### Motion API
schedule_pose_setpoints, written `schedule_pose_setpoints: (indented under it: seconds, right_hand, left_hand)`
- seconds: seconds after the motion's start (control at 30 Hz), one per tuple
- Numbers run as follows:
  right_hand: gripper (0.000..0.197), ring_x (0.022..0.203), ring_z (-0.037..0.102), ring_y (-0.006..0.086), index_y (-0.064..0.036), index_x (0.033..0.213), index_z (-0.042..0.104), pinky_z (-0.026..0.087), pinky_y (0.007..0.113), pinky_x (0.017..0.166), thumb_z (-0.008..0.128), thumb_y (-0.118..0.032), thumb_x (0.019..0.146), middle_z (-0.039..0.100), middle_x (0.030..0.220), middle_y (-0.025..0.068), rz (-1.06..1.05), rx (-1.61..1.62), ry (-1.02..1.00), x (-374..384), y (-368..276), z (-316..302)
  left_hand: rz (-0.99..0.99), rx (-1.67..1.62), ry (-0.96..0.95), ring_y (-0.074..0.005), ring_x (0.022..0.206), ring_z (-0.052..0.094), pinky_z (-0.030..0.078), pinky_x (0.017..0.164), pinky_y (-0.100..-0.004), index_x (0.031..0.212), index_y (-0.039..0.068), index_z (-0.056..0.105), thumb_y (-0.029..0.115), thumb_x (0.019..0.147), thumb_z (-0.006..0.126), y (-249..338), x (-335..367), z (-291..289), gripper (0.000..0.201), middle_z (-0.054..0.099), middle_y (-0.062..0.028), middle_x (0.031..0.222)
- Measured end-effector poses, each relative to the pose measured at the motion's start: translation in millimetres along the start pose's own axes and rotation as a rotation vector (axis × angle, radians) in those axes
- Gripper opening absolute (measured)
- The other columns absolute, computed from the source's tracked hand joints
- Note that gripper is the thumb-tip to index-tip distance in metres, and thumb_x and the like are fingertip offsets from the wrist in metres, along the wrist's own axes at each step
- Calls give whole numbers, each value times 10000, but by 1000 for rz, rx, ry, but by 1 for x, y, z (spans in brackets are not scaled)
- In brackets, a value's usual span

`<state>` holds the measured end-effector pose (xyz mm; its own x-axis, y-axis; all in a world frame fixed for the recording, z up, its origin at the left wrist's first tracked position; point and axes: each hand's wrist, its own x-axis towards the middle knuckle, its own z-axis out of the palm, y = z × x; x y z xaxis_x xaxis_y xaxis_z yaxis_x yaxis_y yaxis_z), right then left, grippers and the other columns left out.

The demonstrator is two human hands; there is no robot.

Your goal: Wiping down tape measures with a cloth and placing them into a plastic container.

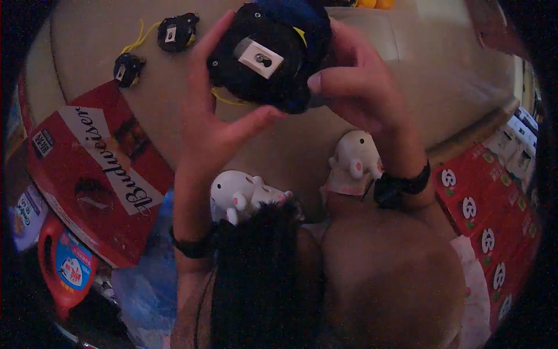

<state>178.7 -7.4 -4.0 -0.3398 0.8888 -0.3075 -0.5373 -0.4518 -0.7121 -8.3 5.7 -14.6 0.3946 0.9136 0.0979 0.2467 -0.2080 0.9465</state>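
Beyond and to the right of the white-banded red carton, a half-open left hand and a more tightly curled right hand are holding a black rounded piece by its rim, even pressure clear of its pale keyhole plate probably serving best.

Most fingers of my left hand and right hand hidden behind black round device. Dark blue patch cut by top edge; orange thing too, kind unclear. Dark hair partly covers left white animal-faced figure.
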Motion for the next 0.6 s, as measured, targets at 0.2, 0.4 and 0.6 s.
schedule_pose_setpoints:
  seconds: [0.2,0.4,0.6]
  right_hand:
    - [558,904,563,151,-24,1149,439,454,293,815,690,-37,650,569,1020,49,-16,-111,15,4,1,6]
    - [558,928,548,147,-11,1150,436,442,296,830,694,-59,658,559,1030,55,-155,-308,51,5,7,8]
    - [441,873,565,138,-10,1103,480,460,273,788,658,-105,711,580,977,48,-77,-312,106,1,2,12]
  left_hand:
    - [8,116,77,-255,1159,382,297,975,-375,1259,67,333,206,544,783,1,-2,2,855,406,-124,1245]
    - [33,176,66,-253,1145,400,311,967,-366,1247,69,346,173,513,795,0,-1,4,867,418,-116,1233]
    - [105,309,91,-249,1135,409,314,966,-362,1249,64,348,210,499,807,-2,0,-2,891,419,-112,1238]
